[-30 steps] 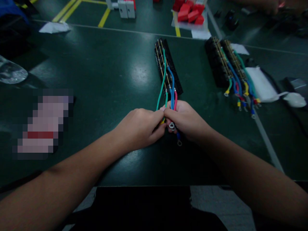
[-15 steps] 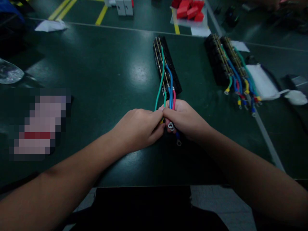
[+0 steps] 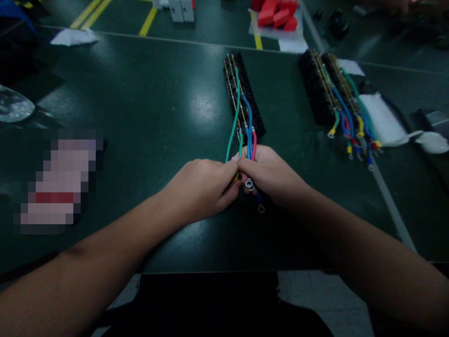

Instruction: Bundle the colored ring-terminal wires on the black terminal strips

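A black terminal strip [image 3: 245,93] lies lengthwise on the dark green table [image 3: 147,107], with green, blue and red wires [image 3: 249,131] running from it toward me. My right hand [image 3: 271,175] is closed around the bundle of wires just below the strip. Ring terminals [image 3: 249,183] stick out under its fingers. My left hand [image 3: 201,189] is closed too, its fingertips pinching the wire ends right against the right hand. The two hands touch. What exactly the left fingers pinch is hidden.
Two more wired terminal strips [image 3: 329,89] lie to the right, beside a white pouch [image 3: 382,121]. Red parts [image 3: 277,16] on a white sheet sit at the back. A blurred-out patch [image 3: 59,182] lies at left, and a clear plastic bag [image 3: 14,105] at far left.
The view shifted slightly between the oldest frame and now. Both hands have stayed clasped on the wires with no visible movement.
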A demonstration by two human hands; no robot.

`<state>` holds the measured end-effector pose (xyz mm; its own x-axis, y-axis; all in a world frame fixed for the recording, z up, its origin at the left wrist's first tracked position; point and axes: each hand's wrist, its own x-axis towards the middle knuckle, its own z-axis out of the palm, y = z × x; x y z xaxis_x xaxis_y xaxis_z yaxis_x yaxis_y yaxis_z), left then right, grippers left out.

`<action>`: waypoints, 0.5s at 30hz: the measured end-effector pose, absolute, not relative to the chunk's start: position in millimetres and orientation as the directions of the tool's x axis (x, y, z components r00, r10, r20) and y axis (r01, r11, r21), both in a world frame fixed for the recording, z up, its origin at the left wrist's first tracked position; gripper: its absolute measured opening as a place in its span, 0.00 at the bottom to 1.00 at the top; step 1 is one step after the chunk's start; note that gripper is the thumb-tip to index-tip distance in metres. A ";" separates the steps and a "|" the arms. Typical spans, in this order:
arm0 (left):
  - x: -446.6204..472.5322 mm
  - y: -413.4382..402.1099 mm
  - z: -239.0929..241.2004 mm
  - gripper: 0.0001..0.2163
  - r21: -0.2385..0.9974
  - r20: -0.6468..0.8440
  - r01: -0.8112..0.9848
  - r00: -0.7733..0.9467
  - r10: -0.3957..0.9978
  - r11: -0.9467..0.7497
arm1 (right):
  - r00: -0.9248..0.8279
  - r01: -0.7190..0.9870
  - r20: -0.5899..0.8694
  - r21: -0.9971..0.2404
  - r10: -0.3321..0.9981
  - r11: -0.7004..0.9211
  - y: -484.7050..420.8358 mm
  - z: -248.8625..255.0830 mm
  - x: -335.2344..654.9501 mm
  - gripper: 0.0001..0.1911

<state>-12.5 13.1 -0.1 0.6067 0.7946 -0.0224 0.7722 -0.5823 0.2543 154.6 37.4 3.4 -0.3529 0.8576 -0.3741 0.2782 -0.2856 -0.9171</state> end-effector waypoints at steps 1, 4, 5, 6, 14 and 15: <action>-12.4 13.2 0.4 0.14 0.255 -0.023 0.771 0.608 0.794 -0.584 | -0.354 0.277 -0.372 -0.918 0.858 -0.284 37.2 3.3 155.0 0.16; -12.5 13.2 1.0 0.14 0.242 -0.019 0.770 0.611 0.791 -0.590 | -0.350 0.284 -0.368 -0.918 0.862 -0.276 37.1 2.5 155.8 0.16; -12.6 13.2 1.1 0.14 0.236 -0.018 0.771 0.612 0.791 -0.591 | -0.350 0.288 -0.368 -0.917 0.862 -0.275 37.2 2.3 155.9 0.16; -12.8 13.1 1.0 0.14 0.231 -0.019 0.772 0.613 0.790 -0.593 | -0.350 0.289 -0.370 -0.916 0.861 -0.276 37.5 2.2 155.8 0.16; -12.7 11.8 0.0 0.15 0.211 -0.046 0.780 0.610 0.791 -0.589 | -0.350 0.279 -0.362 -0.921 0.864 -0.273 37.7 2.0 155.2 0.17; -12.5 11.6 0.2 0.16 0.208 -0.048 0.781 0.609 0.792 -0.588 | -0.351 0.276 -0.360 -0.922 0.864 -0.272 37.6 1.9 155.4 0.17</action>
